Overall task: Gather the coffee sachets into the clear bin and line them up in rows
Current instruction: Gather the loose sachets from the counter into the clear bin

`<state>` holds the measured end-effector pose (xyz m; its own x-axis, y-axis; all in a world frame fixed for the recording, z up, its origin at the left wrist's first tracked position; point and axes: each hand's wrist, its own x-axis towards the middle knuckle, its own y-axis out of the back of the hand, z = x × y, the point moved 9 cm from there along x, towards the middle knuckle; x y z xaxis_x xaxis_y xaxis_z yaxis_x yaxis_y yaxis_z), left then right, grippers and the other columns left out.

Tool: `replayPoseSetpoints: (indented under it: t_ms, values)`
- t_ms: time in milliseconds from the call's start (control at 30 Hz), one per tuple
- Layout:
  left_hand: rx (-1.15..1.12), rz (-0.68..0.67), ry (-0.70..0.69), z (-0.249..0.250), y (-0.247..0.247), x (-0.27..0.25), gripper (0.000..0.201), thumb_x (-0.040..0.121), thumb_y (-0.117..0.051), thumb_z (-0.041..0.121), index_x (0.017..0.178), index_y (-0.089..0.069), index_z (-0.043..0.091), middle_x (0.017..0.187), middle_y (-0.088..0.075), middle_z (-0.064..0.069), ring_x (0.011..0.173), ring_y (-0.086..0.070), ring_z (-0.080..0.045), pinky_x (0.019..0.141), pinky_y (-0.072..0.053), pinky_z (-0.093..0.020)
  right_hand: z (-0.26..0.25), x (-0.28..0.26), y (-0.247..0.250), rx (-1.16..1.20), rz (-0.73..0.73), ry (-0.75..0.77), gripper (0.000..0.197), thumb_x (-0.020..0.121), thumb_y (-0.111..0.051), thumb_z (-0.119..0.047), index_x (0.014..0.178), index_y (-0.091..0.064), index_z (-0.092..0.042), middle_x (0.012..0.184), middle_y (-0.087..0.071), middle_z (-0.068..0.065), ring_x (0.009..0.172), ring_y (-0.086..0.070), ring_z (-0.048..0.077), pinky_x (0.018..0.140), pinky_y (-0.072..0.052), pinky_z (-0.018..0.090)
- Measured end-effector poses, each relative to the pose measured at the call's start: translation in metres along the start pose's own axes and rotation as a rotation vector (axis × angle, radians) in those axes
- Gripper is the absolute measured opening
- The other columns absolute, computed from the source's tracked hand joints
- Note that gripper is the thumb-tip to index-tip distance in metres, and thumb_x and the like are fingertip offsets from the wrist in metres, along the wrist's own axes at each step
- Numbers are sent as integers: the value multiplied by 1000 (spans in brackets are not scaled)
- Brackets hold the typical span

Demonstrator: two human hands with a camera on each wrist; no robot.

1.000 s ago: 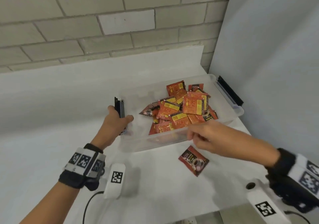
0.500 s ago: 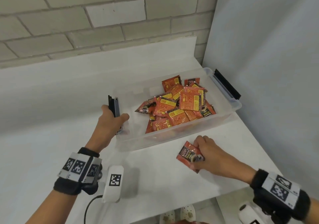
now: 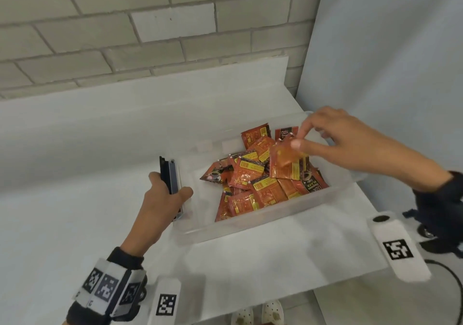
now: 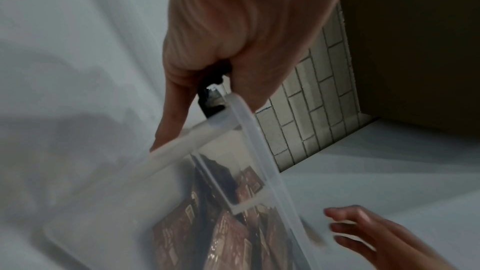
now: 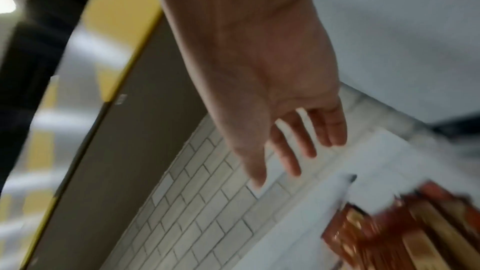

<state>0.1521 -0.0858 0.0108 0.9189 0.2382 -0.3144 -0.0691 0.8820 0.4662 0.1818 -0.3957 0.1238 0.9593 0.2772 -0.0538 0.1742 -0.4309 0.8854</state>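
A clear plastic bin sits on the white table and holds a loose heap of orange-red coffee sachets. My left hand grips the black latch at the bin's left end, seen close in the left wrist view. My right hand hovers over the right side of the heap. Its fingers are spread and straight, holding nothing. A blurred sachet lies just under the thumb, on top of the heap.
A brick wall and a white upstand run behind the bin, and a grey panel closes the right side. The table's front edge is near me, with pale shoes on the floor below.
My right hand picked the lone sachet off the table in front of the bin, carried it up over the heap and opened. My left hand kept its hold on the latch.
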Motion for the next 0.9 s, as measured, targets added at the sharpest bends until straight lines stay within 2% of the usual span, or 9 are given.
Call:
replayPoseSetpoints:
  t_ms: [100,167,233,267,367,467,600,700,900]
  values:
    - [31,1,2,-3,-1,-9,39,86,-65,17,108,-35,9,89,-51,-9,83,-60,-34,77,-55,-56,38,23,-22,64,-32,-216,49,93,-44,-55,126,-49,-18,129,-52,3,112,-50,19,86,-41,33]
    - [41,0,-5,-3,-2,-14,37,86,-65,17,107,-34,9,87,-51,-10,75,-56,-28,75,-56,-53,57,27,-52,135,-233,-377,75,91,-44,-60,148,-23,-16,150,-37,7,127,-45,26,95,-42,39]
    - [34,-7,-6,-4,-2,-17,37,86,-64,16,106,-35,9,87,-51,-12,75,-55,-28,75,-55,-57,58,19,-81,306,-440,-499,87,89,-45,-62,153,-1,-23,159,-23,7,138,-36,32,99,-43,53]
    - [30,-12,-2,-5,-3,-19,36,86,-64,16,106,-35,9,89,-52,-13,76,-57,-30,74,-55,-59,53,13,-92,398,-506,-539,86,91,-46,-57,153,1,-19,157,-26,9,137,-37,32,96,-47,50]
    - [38,-14,-1,-6,-4,-24,37,86,-65,17,107,-35,9,94,-54,-15,80,-60,-34,72,-56,-57,37,6,-122,506,-595,-531,82,91,-50,-50,151,-13,-9,143,-49,14,126,-52,31,101,-48,43]
    - [59,-3,-28,-4,-5,-25,39,88,-64,20,109,-34,8,94,-56,-11,77,-59,-27,59,-53,-39,21,12,-139,500,-575,-466,105,84,-57,-58,153,11,-18,156,-28,7,136,-39,29,110,-36,51]
    - [83,-13,-55,-2,-7,-27,42,89,-64,28,111,-34,8,90,-55,-3,71,-56,-15,49,-40,-21,-12,2,-151,565,-704,-400,131,57,-58,-82,152,14,-29,162,-9,1,145,-22,32,111,-22,64]
    - [97,-6,-62,-3,-6,-28,43,90,-63,30,112,-33,8,92,-55,-3,73,-56,-15,50,-42,-24,7,6,-126,555,-615,-452,111,72,-44,-80,153,10,-27,162,6,-3,148,-8,31,113,-16,63]
    - [119,-41,-60,-3,-12,-30,46,89,-65,30,114,-32,10,97,-56,-3,76,-57,-13,52,-45,-23,59,39,-96,718,-195,-636,72,96,-46,-52,148,-27,-6,148,-39,-1,140,-32,23,115,-18,38]
